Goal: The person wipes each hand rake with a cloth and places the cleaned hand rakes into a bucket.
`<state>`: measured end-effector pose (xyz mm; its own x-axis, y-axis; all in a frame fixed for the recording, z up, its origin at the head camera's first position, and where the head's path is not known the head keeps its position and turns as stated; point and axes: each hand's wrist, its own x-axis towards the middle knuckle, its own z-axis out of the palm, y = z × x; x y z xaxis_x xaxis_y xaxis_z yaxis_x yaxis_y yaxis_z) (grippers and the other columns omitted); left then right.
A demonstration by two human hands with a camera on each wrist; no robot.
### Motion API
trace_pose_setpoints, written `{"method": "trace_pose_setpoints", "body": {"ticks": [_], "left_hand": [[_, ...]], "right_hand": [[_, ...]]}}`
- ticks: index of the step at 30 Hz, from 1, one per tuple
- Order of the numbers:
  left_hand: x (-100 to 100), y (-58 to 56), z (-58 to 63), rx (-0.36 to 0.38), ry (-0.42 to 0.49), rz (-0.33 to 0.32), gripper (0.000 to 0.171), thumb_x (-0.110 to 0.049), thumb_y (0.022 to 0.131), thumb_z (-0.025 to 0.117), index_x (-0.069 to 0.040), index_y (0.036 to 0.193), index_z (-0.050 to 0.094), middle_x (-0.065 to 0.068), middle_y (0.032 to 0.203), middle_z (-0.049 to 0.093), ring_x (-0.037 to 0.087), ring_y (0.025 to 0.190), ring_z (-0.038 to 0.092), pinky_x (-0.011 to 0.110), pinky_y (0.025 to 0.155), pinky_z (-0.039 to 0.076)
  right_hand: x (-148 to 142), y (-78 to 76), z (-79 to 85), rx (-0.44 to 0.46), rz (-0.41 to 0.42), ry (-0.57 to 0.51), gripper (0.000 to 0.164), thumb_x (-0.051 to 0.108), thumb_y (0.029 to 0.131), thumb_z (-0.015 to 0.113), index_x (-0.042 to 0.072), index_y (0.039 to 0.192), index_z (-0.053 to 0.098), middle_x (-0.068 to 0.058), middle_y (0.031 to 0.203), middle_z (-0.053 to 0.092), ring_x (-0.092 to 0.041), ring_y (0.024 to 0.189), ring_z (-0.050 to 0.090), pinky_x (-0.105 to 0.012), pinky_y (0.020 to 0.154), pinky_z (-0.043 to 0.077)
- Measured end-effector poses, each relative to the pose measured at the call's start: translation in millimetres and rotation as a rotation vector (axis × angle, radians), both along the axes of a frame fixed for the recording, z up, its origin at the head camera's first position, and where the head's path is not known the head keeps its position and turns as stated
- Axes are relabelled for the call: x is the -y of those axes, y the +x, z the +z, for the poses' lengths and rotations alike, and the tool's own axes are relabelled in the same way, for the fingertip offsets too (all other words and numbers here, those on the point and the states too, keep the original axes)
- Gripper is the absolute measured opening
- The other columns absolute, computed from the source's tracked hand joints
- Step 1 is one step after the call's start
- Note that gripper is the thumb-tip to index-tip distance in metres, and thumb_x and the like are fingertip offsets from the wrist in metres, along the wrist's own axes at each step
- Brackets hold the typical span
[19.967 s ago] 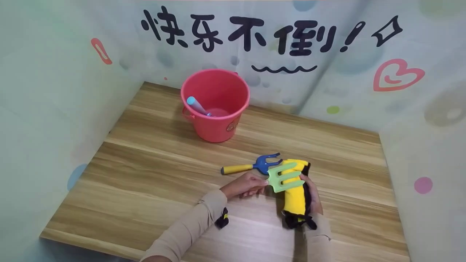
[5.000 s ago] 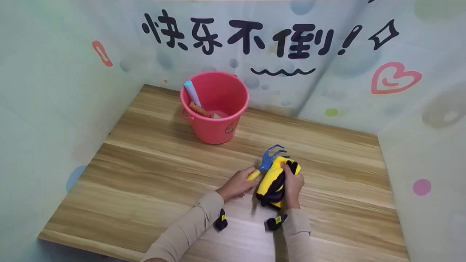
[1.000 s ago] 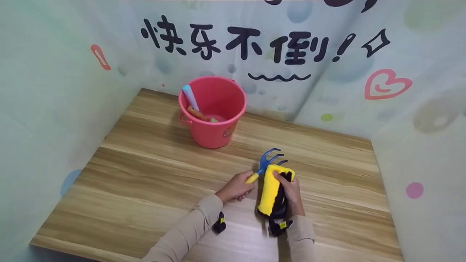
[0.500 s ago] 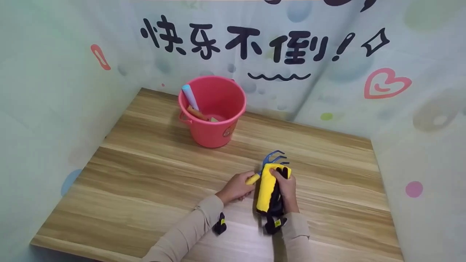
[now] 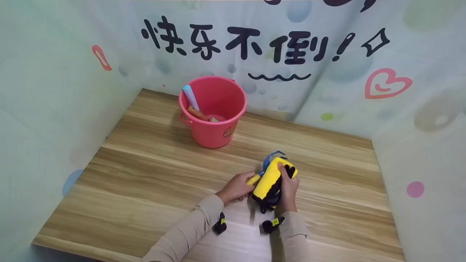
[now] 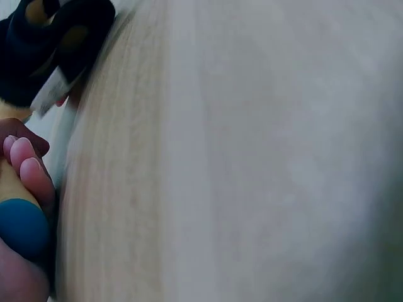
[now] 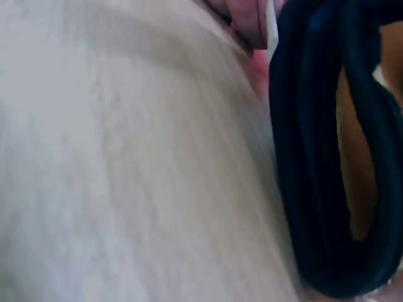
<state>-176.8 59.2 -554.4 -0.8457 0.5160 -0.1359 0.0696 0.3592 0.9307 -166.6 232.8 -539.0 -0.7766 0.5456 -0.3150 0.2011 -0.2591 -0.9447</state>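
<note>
My left hand (image 5: 236,187) grips the yellow handle of a small blue hand rake (image 5: 266,164), its tines pointing toward the back right. In the left wrist view, fingers curl round that handle, whose blue end cap (image 6: 24,226) shows at the lower left. A bundled yellow-and-black cloth (image 5: 269,180) is in my right hand (image 5: 290,187), thumb on top. The cloth lies against the rake head and hides part of it. Thick dark folds of cloth (image 7: 315,157) and part of a white tag fill the right side of the right wrist view.
A pink bucket (image 5: 207,135) stands upright at the back of the wooden table (image 5: 145,182). Inside are a lilac handle with a light-blue end (image 5: 191,97), an orange-brown piece (image 5: 197,114) and a bit of light green. Printed wall sheets border the back and sides.
Twenty seconds ago my left hand held a light green toy fork, with the rake on the table. Over the last second the right hand has shifted and tilted the cloth against the rake head.
</note>
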Motion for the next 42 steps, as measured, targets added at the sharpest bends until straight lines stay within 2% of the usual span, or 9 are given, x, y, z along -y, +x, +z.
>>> {"method": "trace_pose_setpoints", "body": {"ticks": [10,16,20,23,26,29,34,37,42], "left_hand": [[-0.7,-0.8,0.3,0.027,0.028,0.011,0.017,-0.009,0.081,0.052,-0.019,0.095,0.051,-0.001,0.054,0.048,0.009,0.035,0.043,0.021,0.030,0.037],[0.3,-1.3,1.3,0.071,0.049,0.010,0.018,-0.009,0.082,0.054,-0.019,0.096,0.051,-0.001,0.054,0.046,0.009,0.035,0.041,0.021,0.030,0.035],[0.6,-2.0,0.6,0.078,0.062,0.004,0.017,-0.011,0.083,0.057,-0.018,0.097,0.050,0.000,0.055,0.047,0.009,0.035,0.042,0.021,0.030,0.036],[1.1,-2.9,-0.9,0.075,0.065,0.000,0.017,-0.010,0.083,0.056,-0.018,0.098,0.050,0.001,0.057,0.047,0.009,0.035,0.042,0.022,0.030,0.037],[1.1,-3.2,-1.6,0.075,0.063,0.002,0.017,-0.007,0.083,0.053,-0.015,0.098,0.051,0.001,0.057,0.047,0.009,0.036,0.042,0.021,0.030,0.037],[1.3,-3.2,-0.9,0.068,0.069,-0.004,0.013,-0.008,0.084,0.054,-0.011,0.096,0.050,0.001,0.056,0.048,0.009,0.036,0.042,0.021,0.030,0.037],[1.8,-4.1,-1.1,0.046,0.077,-0.010,0.010,-0.014,0.085,0.058,-0.012,0.089,0.049,0.000,0.054,0.049,0.009,0.036,0.042,0.021,0.029,0.036],[0.8,-4.1,-1.4,0.061,0.077,-0.012,0.009,-0.014,0.086,0.057,-0.015,0.087,0.048,0.000,0.055,0.051,0.009,0.036,0.043,0.021,0.030,0.036],[-0.3,-2.0,0.9,0.066,0.065,-0.012,0.009,-0.011,0.085,0.055,-0.014,0.090,0.048,0.001,0.057,0.053,0.009,0.037,0.042,0.021,0.030,0.036]], "right_hand": [[3.1,-1.9,1.6,-0.111,-0.032,-0.194,0.049,0.041,0.070,0.075,0.009,0.102,0.058,0.001,0.081,0.066,-0.011,0.073,0.064,-0.026,0.068,0.055],[-1.3,-2.0,0.1,-0.174,-0.069,-0.283,0.040,0.036,0.076,0.071,0.010,0.102,0.056,0.003,0.080,0.066,-0.010,0.072,0.064,-0.024,0.067,0.054],[-7.4,-1.2,-0.7,-0.291,-0.134,-0.407,0.035,0.031,0.079,0.069,0.010,0.104,0.056,0.002,0.083,0.066,-0.010,0.076,0.064,-0.023,0.070,0.054],[-11.5,1.3,-1.8,-0.336,-0.113,-0.461,0.030,0.026,0.080,0.068,0.010,0.103,0.057,0.001,0.086,0.066,-0.010,0.078,0.064,-0.023,0.073,0.054],[-13.8,4.9,-2.6,-0.271,-0.015,-0.389,0.021,0.021,0.080,0.069,0.011,0.095,0.061,0.001,0.081,0.067,-0.011,0.074,0.063,-0.023,0.071,0.053],[-13.6,6.9,-1.3,-0.155,0.084,-0.240,0.013,0.016,0.078,0.070,0.010,0.087,0.063,0.002,0.072,0.065,-0.010,0.067,0.062,-0.023,0.066,0.052],[-9.3,7.0,1.2,-0.023,0.224,-0.008,0.026,0.012,0.075,0.070,0.004,0.097,0.058,0.002,0.075,0.062,-0.010,0.068,0.060,-0.023,0.067,0.051],[-6.3,6.2,0.5,-0.005,0.264,0.039,0.033,0.013,0.074,0.071,0.003,0.101,0.056,0.000,0.080,0.062,-0.011,0.072,0.060,-0.024,0.070,0.052],[-2.7,3.9,-1.1,-0.021,0.283,0.043,0.035,0.014,0.073,0.074,0.003,0.100,0.055,0.000,0.081,0.062,-0.012,0.073,0.061,-0.025,0.069,0.053]]}}
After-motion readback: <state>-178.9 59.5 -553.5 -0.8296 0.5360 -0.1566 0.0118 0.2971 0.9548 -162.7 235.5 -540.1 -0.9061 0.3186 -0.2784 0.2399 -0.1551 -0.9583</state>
